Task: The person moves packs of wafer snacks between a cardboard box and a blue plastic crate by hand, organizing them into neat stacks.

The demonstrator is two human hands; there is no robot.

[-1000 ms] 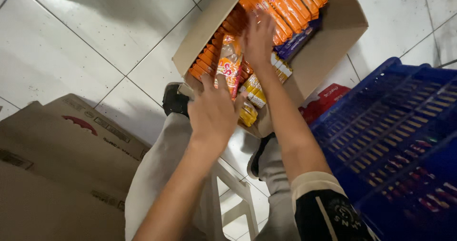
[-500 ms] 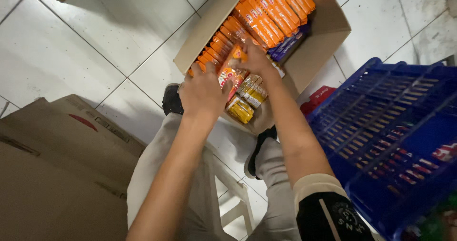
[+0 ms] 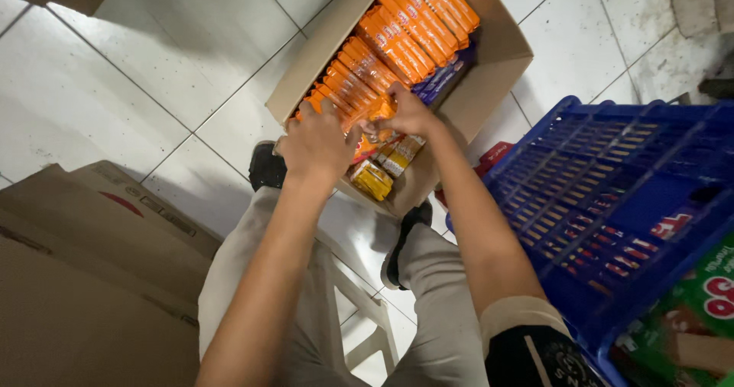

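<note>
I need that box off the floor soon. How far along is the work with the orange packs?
Done: little shows; the box holds full rows of orange packs, and no orange packs show in the blue crate.
In hand: left hand and right hand grip packs at the box's near end.
Left: nearly all the orange rows, plus dark blue packs and yellow packs.

Two arms reach out in front, close together.
The left hand (image 3: 317, 138) has its back up and fingers curled down. The right hand (image 3: 409, 114) is just beside it, fingers bent too.
</note>
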